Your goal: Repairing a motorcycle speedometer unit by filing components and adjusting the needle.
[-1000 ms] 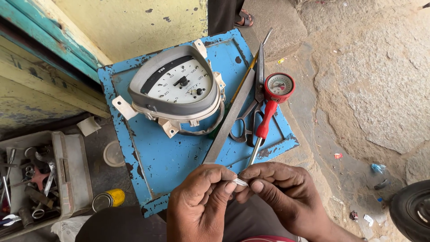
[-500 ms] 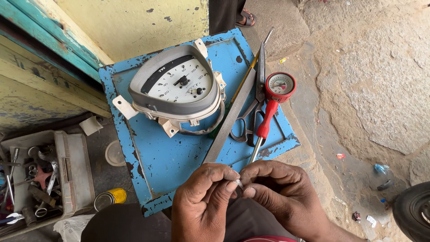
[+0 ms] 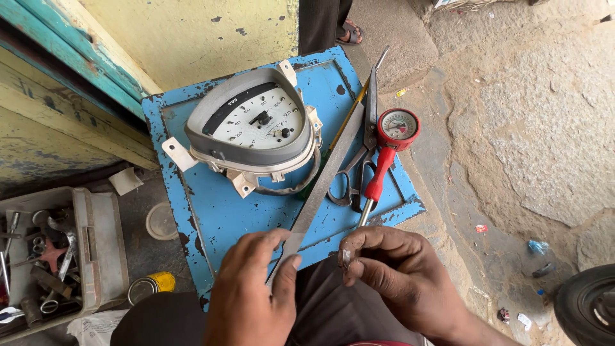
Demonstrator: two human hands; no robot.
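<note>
My hands have come apart since a moment ago; my left hand (image 3: 253,291) now closes thumb and fingers on the long flat grey metal file (image 3: 323,182) lying across the chipped blue metal desk (image 3: 211,211); my right hand (image 3: 397,275) pinches a small metal piece (image 3: 346,258) near the file's lower end.

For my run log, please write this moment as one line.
left hand: on flat metal file | right hand: pinching small metal piece | blue board: speedometer cluster, scissors

Small piece (image 3: 346,257) pinched in right hand (image 3: 397,275) — too tiny to identify; tyre (image 3: 586,307) cut off.
</note>
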